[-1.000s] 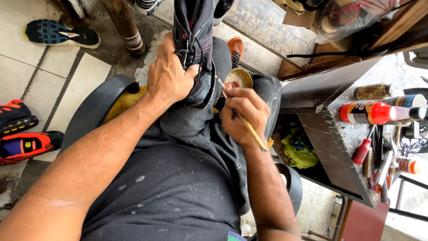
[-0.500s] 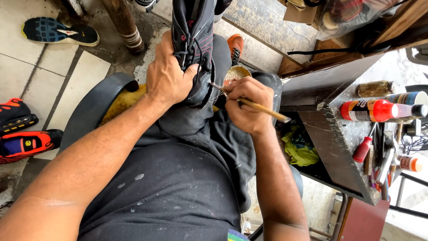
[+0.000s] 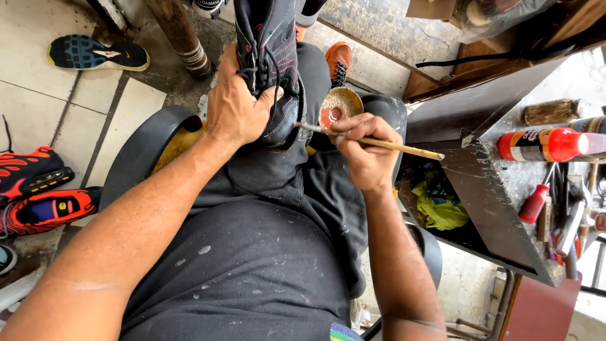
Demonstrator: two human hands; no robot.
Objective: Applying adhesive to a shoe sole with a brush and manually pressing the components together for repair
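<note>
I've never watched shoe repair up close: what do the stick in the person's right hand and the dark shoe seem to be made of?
The stick looks like bare wood or bamboo: pale tan, matte, thin and straight. The dark shoe, steadied by the left hand, looks like woven fabric or mesh with synthetic panels: dull black surface, red stitching lines and laces. The right hand pinches the stick like a brush.

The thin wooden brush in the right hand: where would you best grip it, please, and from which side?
Grip the thin wooden brush mid-shaft, coming from above, as the right hand does. It lies nearly level, its tip at the black sneaker held by the left hand, its bare end pointing right.
</note>
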